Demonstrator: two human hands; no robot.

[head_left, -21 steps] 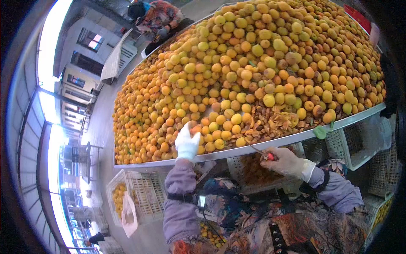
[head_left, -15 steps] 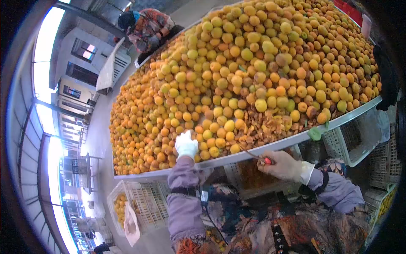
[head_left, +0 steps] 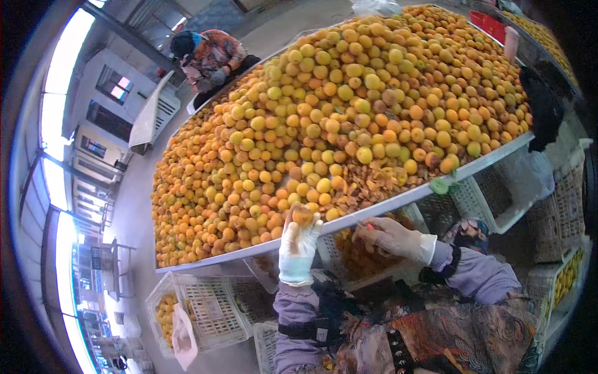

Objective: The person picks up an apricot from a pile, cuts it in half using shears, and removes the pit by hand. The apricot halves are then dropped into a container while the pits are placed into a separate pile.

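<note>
In my gloved left hand [head_left: 299, 252] is an apricot [head_left: 303, 216], held up in the fingertips at the near edge of the table, palm side toward me. My gloved right hand [head_left: 398, 240] is closed around a small tool with a red handle [head_left: 370, 226], apparently a knife; its thin end points left toward the apricot, with a gap between them. A heap of apricots [head_left: 268, 149] covers the metal-edged table [head_left: 398, 204]. Torn pieces of apricot flesh [head_left: 367, 181] lie just beyond the right hand.
Below the table edge stands a crate with apricot pieces [head_left: 364, 258]. A white crate [head_left: 212, 308] is at lower left, more crates [head_left: 498, 193] at right. Across the heap, another person [head_left: 215, 59] bends over the table. A red container [head_left: 487, 26] sits at the far right.
My left hand has drawn back from the heap toward me and turned palm up, now with an apricot in it. My right hand has shifted slightly left, still holding the red-handled tool.
</note>
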